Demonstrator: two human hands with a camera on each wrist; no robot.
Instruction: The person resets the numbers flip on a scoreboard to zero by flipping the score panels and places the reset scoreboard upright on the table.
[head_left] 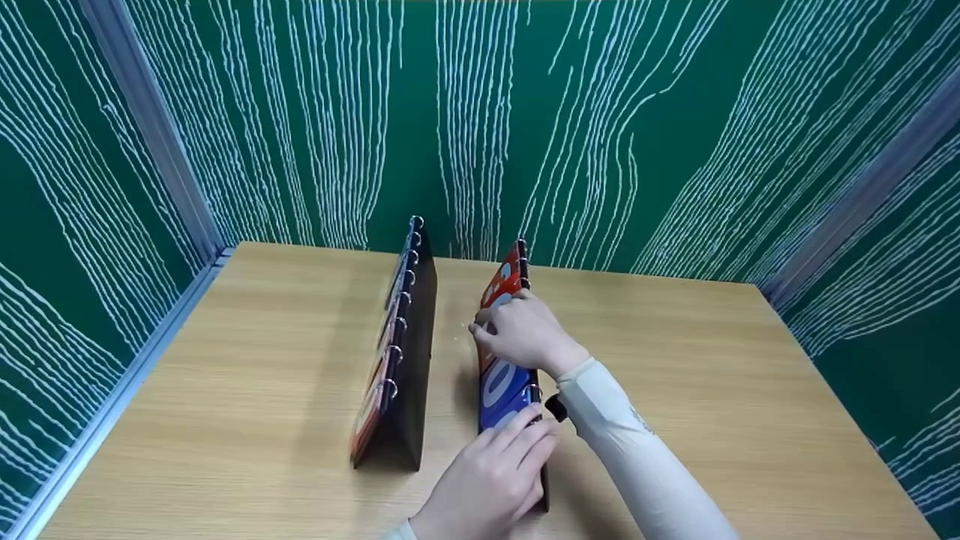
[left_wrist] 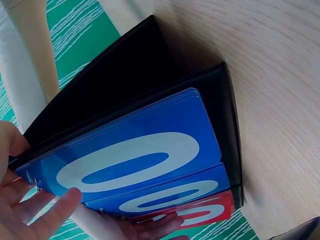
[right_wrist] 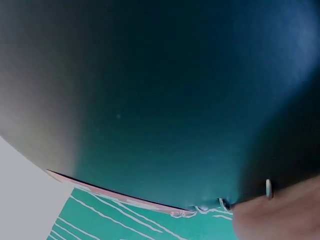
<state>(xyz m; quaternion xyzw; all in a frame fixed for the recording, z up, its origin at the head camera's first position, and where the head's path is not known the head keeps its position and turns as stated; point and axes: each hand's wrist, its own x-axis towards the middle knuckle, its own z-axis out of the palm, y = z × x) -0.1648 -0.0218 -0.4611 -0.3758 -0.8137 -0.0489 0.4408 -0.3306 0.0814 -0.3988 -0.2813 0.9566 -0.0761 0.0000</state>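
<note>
A black tent-shaped flip scoreboard (head_left: 534, 450) stands on the right, with ring-bound number cards on its left face. Its near cards are blue with a white 0 (left_wrist: 127, 162); farther ones are red (head_left: 506, 276). My left hand (head_left: 487, 476) holds the top edge at the near end, fingers by the ring of the large blue card. Farther along, my right hand (head_left: 529, 330) reaches over the same edge and grips it, fingers bent down against the cards. In the right wrist view the board's dark back panel (right_wrist: 165, 100) fills most of the picture.
A second black flip scoreboard (head_left: 421, 337) stands parallel on the left, its ringed edge upward and cards facing left. Both are on a light wooden table (head_left: 285, 337). Green walls (head_left: 675, 150) with white streaks and metal posts enclose the table's back and sides.
</note>
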